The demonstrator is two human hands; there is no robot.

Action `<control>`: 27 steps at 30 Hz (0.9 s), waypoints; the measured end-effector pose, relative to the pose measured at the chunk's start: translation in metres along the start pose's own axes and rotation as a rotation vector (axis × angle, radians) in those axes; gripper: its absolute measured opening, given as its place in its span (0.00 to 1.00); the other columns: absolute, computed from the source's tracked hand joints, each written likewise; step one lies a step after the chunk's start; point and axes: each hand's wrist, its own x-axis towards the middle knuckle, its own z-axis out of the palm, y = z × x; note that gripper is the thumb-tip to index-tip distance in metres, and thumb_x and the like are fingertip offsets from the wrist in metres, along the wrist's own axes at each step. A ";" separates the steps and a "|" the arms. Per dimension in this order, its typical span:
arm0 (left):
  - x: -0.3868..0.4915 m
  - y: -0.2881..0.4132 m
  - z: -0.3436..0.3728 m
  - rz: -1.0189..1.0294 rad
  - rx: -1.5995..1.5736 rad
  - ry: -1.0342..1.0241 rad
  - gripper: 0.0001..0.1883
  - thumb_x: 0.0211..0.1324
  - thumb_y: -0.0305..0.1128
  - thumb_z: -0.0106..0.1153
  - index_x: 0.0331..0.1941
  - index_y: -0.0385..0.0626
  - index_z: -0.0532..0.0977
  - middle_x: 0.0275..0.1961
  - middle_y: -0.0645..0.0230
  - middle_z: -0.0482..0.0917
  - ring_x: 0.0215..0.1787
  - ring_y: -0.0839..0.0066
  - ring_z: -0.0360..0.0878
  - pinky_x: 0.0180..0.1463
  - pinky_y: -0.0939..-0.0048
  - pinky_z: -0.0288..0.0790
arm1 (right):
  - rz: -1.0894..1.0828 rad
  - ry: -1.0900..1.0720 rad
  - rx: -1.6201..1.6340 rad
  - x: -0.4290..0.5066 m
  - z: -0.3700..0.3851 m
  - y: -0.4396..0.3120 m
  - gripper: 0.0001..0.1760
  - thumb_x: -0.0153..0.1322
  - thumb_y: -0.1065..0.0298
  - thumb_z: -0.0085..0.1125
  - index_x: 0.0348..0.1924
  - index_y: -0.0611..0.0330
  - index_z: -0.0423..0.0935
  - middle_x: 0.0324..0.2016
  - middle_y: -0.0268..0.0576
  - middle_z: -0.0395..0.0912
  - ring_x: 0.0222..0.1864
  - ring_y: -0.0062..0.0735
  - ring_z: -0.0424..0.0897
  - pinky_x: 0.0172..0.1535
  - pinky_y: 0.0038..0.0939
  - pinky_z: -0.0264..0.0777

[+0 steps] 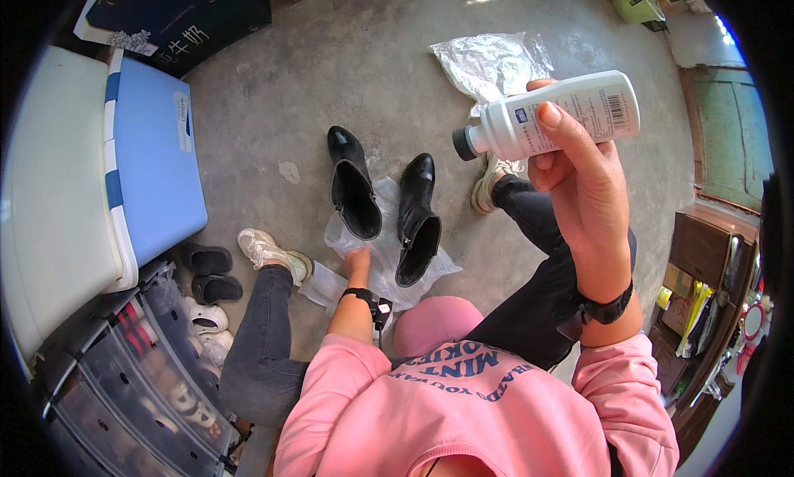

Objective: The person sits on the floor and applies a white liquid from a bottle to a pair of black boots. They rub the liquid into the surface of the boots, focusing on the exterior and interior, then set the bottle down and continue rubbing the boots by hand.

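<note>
High on the right, my right hand [577, 148] grips a white plastic bottle [564, 114] with printed writing and a barcode. The bottle lies nearly sideways, its dark cap or applicator tip [463, 144] pointing left and slightly down. Two black ankle boots with side zips stand on the floor between my feet: the left boot [350, 167] and the right boot [419, 198]. Clear plastic sheeting [388, 272] lies under and around them. My left hand [358, 259] is down by the left boot's shaft; its fingers are hidden, so its hold is unclear.
A crumpled silvery plastic bag [490, 64] lies on the concrete floor beyond the bottle. At left are a blue storage bin [158, 161], black clogs [211, 260] and clear-fronted shoe boxes [155, 378]. A wooden cabinet [701, 247] stands at right.
</note>
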 end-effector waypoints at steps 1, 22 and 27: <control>0.008 -0.010 0.010 0.009 -0.031 -0.026 0.17 0.56 0.47 0.65 0.29 0.43 0.84 0.26 0.65 0.86 0.27 0.65 0.83 0.32 0.63 0.74 | -0.002 0.000 0.004 0.001 0.000 0.001 0.26 0.69 0.56 0.76 0.53 0.63 0.81 0.35 0.34 0.80 0.27 0.15 0.72 0.27 0.20 0.66; -0.101 -0.113 -0.079 0.132 0.994 -0.760 0.06 0.50 0.35 0.68 0.26 0.47 0.87 0.29 0.60 0.87 0.28 0.68 0.85 0.37 0.58 0.78 | -0.079 -0.068 0.104 0.001 -0.017 -0.002 0.22 0.73 0.57 0.71 0.52 0.65 0.82 0.31 0.31 0.77 0.28 0.12 0.69 0.28 0.20 0.59; -0.088 -0.061 -0.148 -0.433 0.819 -0.865 0.09 0.55 0.39 0.72 0.34 0.47 0.87 0.33 0.64 0.88 0.29 0.69 0.84 0.39 0.59 0.78 | -0.054 -0.103 0.169 -0.007 -0.019 -0.017 0.13 0.74 0.60 0.66 0.45 0.57 0.79 0.31 0.34 0.83 0.27 0.17 0.78 0.27 0.19 0.67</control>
